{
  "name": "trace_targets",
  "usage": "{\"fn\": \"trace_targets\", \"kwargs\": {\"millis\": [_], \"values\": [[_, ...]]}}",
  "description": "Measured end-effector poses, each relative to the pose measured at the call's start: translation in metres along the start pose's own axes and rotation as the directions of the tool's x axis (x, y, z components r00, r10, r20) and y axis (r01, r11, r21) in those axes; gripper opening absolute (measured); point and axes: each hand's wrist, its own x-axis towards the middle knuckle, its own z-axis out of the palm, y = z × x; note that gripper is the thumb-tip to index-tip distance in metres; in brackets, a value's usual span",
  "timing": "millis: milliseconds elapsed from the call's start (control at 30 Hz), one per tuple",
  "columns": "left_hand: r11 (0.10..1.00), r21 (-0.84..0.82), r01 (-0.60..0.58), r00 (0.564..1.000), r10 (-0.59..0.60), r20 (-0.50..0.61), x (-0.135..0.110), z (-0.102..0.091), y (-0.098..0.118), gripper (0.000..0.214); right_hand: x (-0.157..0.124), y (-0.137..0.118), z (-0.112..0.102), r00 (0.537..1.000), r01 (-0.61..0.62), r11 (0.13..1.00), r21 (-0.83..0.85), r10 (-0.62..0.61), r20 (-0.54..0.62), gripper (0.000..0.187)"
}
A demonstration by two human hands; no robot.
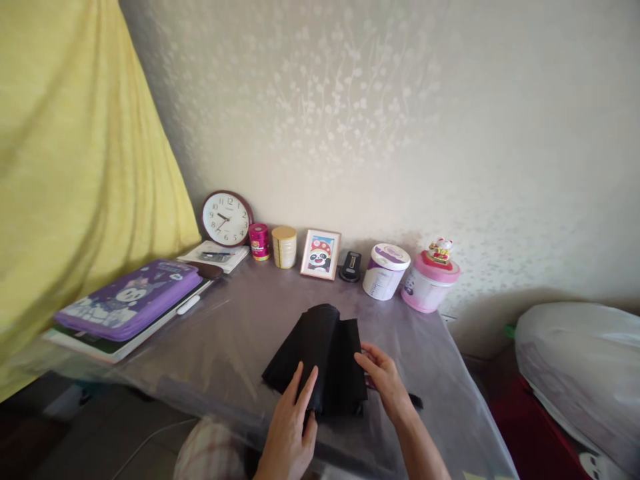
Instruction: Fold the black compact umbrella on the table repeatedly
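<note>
A black folding umbrella [323, 360] lies on the table near its front edge, its canopy collapsed in loose pleats. With two fingers stretched over the near left side of the fabric and the thumb at the lower edge, my left hand [293, 427] grips it. At the right side, my right hand [384, 377] pinches the edge of a fold between thumb and fingers. Part of a dark strap or handle end [416, 401] shows beyond my right wrist. The umbrella's shaft is hidden.
Along the wall stand a round clock [227, 219], a pink tin [259, 241], a yellow canister [285, 247], a picture frame [321, 255], a white-purple tub [386, 271] and a pink tub [430, 283]. A purple case [130, 298] lies left. A plastic-covered bundle [580, 360] is right.
</note>
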Motion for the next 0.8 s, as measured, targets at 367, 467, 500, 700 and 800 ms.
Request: {"fn": "trace_targets", "kwargs": {"millis": [367,467,500,700,800], "values": [[0.989,0.11,-0.1,0.989,0.111,-0.098,0.0,0.011,-0.008,0.07,0.019,-0.023,0.07,0.985,0.142,0.988,0.068,-0.148,0.093,0.04],[0.978,0.18,-0.105,0.987,0.125,-0.1,-0.001,0.012,-0.011,0.067,0.029,-0.016,0.086,0.979,0.17,0.986,-0.003,-0.168,0.118,0.037],[0.972,0.209,-0.105,0.987,0.128,-0.099,-0.002,0.013,-0.012,0.065,0.031,-0.014,0.09,0.977,0.18,0.983,-0.04,-0.174,0.125,0.035],[0.929,0.358,-0.095,0.974,0.161,-0.161,-0.009,0.024,-0.024,0.047,0.036,-0.012,0.102,0.964,0.26,0.902,-0.345,-0.222,0.147,0.031],[0.911,0.403,-0.084,0.956,0.187,-0.225,-0.012,0.031,-0.028,0.042,0.032,-0.015,0.107,0.962,0.273,0.83,-0.486,-0.221,0.162,0.033]]}}
